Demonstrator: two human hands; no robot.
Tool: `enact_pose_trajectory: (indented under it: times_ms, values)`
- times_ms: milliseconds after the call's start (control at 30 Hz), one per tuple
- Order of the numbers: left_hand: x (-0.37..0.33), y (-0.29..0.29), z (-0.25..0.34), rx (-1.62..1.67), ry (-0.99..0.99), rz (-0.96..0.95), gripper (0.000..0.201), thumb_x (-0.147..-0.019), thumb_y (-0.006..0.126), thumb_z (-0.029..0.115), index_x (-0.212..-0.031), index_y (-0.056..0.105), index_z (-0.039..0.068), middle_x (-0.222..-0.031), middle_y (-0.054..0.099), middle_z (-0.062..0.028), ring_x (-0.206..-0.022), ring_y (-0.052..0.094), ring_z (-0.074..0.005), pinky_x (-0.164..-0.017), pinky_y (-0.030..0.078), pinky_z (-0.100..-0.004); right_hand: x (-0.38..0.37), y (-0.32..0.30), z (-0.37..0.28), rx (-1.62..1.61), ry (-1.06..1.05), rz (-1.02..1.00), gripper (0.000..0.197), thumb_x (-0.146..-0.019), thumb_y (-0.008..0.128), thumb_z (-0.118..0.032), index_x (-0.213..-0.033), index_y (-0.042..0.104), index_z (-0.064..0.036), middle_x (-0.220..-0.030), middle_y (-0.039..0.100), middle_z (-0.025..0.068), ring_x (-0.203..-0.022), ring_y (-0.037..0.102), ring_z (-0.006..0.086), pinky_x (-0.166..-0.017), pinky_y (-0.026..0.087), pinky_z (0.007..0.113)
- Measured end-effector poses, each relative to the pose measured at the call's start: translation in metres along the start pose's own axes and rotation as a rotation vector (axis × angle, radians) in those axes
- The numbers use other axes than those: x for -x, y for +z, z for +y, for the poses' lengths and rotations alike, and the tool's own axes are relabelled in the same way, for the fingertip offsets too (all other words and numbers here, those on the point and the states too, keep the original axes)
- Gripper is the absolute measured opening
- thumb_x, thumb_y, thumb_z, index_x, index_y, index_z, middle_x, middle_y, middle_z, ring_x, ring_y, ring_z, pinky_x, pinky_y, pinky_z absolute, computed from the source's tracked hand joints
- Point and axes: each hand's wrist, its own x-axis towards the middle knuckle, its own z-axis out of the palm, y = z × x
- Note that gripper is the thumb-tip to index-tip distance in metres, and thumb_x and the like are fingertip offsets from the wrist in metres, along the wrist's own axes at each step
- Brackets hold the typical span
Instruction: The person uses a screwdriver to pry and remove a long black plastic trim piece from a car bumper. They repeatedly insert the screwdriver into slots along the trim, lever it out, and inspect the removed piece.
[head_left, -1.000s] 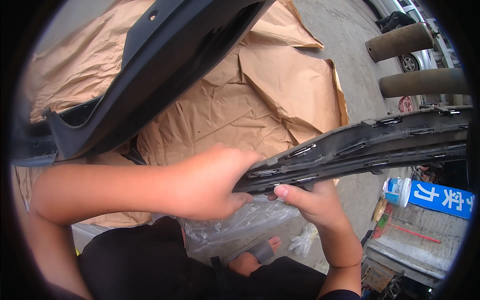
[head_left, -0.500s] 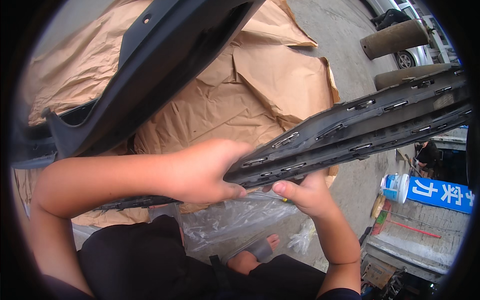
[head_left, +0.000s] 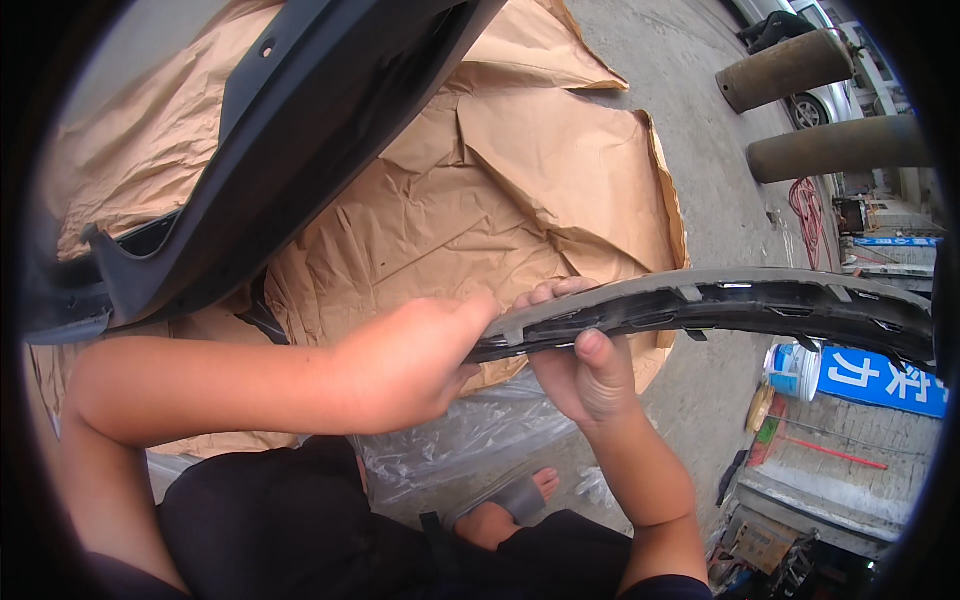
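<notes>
A long, curved black plastic trim strip [head_left: 720, 308] with small metal clips and tabs along it reaches from my hands to the right edge. My left hand [head_left: 425, 360] is closed round its near end, and the fingertips are partly hidden. Beside it, my right hand [head_left: 585, 380] grips the strip from below, thumb on the near side and fingertips showing over the far edge. A large black car bumper [head_left: 340, 110] lies at the upper left, apart from both hands. Crumpled brown paper [head_left: 400, 225] is spread beneath it.
Clear plastic sheeting [head_left: 440, 435] lies by my sandalled foot [head_left: 500, 505]. Two brownish cylinders [head_left: 785, 70] stand out at the upper right, near a parked car [head_left: 835, 105]. A red hose [head_left: 806, 212], a white bucket [head_left: 793, 372] and a blue sign [head_left: 885, 380] are at the right.
The strip has been turned so its edge shows rather than its broad clip-lined side, and its far end has dropped lower. My right hand's fingers now show over the far edge.
</notes>
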Motion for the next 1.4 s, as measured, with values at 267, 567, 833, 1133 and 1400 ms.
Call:
enact_pose_trajectory:
  times_ms: [267, 567, 833, 1133, 1400]
  values:
    - [-0.002, -0.002, 0.003, 0.04, 0.19, 0.054, 0.037, -0.089, 0.078, 0.015, -0.114, 0.057, -0.003, -0.097, 0.068, -0.0257, -0.093, 0.069, -0.0482, -0.078, 0.056, -0.052, -0.016, -0.02, 0.008, -0.051, -0.159, -0.319, 0.042, -0.084, 0.086, -0.008, -0.122, 0.068, -0.0062, -0.121, 0.066, 0.01, -0.124, 0.062, 0.0278, -0.115, 0.045, 0.047]
    - [-0.001, -0.009, 0.012, 0.024, 0.131, 0.139, 0.045, -0.083, 0.077, 0.011, -0.117, 0.054, -0.007, -0.098, 0.065, -0.0282, -0.095, 0.067, -0.0483, -0.081, 0.056, -0.0509, -0.059, -0.024, 0.01, -0.071, -0.295, -0.632, 0.031, -0.098, 0.073, -0.039, -0.106, 0.07, -0.0087, -0.108, 0.071, 0.0086, -0.111, 0.066, 0.0276, -0.109, 0.047, 0.044]
    - [0.006, -0.01, 0.026, -0.067, 0.041, 0.132, 0.05, -0.082, 0.076, 0.012, -0.119, 0.048, -0.006, -0.112, 0.062, -0.0256, -0.111, 0.064, -0.0452, -0.095, 0.053, -0.0517, -0.078, -0.017, 0.009, -0.084, -0.371, -0.814, 0.013, -0.102, 0.074, -0.022, -0.094, 0.068, -0.0136, -0.099, 0.071, 0.0051, -0.1, 0.067, 0.0216, -0.102, 0.049, 0.041]
    - [0.003, -0.01, 0.02, 0.038, 0.085, 0.218, 0.051, -0.08, 0.079, 0.01, -0.118, 0.048, -0.005, -0.112, 0.061, -0.0271, -0.11, 0.064, -0.0456, -0.094, 0.053, -0.0506, -0.097, -0.019, 0.027, -0.272, -0.467, -0.922, 0.037, -0.092, 0.085, -0.045, -0.096, 0.071, -0.0111, -0.1, 0.073, 0.0101, -0.097, 0.068, 0.0265, -0.098, 0.052, 0.044]
    - [-0.013, -0.022, -0.01, 0.003, 0.322, 0.212, 0.042, -0.087, 0.078, 0.012, -0.117, 0.054, -0.003, -0.109, 0.065, -0.0252, -0.103, 0.067, -0.0451, -0.088, 0.056, -0.0506, -0.071, -0.015, 0.037, -0.1, -0.507, -0.446, 0.051, -0.089, 0.089, -0.025, -0.125, 0.06, -0.0042, -0.11, 0.068, 0.0127, -0.107, 0.066, 0.0271, -0.101, 0.055, 0.048]
